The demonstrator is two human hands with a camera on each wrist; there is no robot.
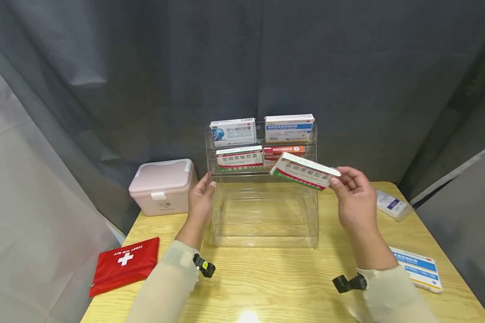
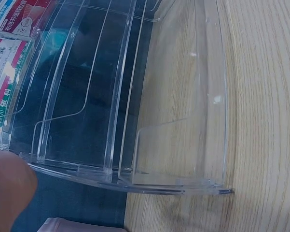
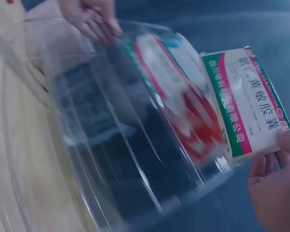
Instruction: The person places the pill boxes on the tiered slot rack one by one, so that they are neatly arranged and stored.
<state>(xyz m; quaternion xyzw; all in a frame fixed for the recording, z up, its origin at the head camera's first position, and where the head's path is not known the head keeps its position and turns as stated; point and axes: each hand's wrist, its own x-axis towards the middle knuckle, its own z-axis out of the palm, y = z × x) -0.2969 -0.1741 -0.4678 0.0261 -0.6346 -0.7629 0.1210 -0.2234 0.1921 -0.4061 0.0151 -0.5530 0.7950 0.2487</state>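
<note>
My right hand (image 1: 357,193) pinches the right end of a white, green and red medicine box (image 1: 305,171) between thumb and fingers. The box is tilted in front of the right side of a clear tiered display rack (image 1: 266,242). My left hand (image 1: 202,197) grips the rack's left side edge, its thumb (image 2: 9,188) showing in the left wrist view. On the rack's top tier stand a white-blue box (image 1: 233,133) and another blue-and-white box (image 1: 289,130). Below them are a similar green-red box (image 1: 239,158) and a red box (image 1: 272,154), partly hidden by the held one.
A pink lidded case (image 1: 161,186) stands left of the rack, with a red first aid pouch (image 1: 125,265) nearer the front. On the right lie a clear plastic packet (image 1: 393,204) and a blue-white medicine box (image 1: 420,269), partly behind my right forearm. Dark curtain (image 1: 234,58) hangs behind the table.
</note>
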